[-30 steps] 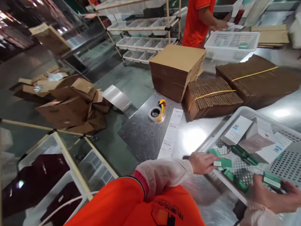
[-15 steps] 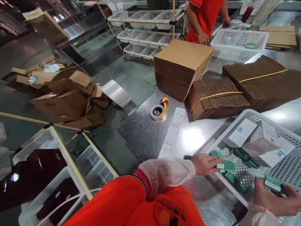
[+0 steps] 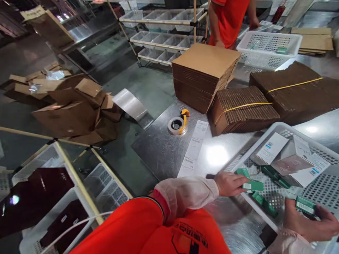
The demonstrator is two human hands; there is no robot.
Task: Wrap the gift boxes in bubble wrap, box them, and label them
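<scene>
At the left edge of a white perforated basket (image 3: 328, 152), my left hand (image 3: 231, 183) is closed on a green box (image 3: 254, 185). My right hand (image 3: 308, 222), over the basket's near side, grips another green box (image 3: 305, 205) between thumb and fingers. Between the hands, a further green box (image 3: 269, 209) lies in the basket. Several white boxes (image 3: 272, 148) rest farther back in it, beside more green boxes.
A tape dispenser (image 3: 177, 125) and a label strip (image 3: 194, 144) lie on the metal table (image 3: 159, 151). Behind them stand stacked cardboard (image 3: 206, 63) and strapped bundles (image 3: 246, 109). Across the table is a person in red (image 3: 229, 21). Bins stand at lower left.
The view has shifted very slightly. Both hands keep their grip on the green boxes, almost unmoved. The other person's near arm has lowered behind the cardboard stack.
</scene>
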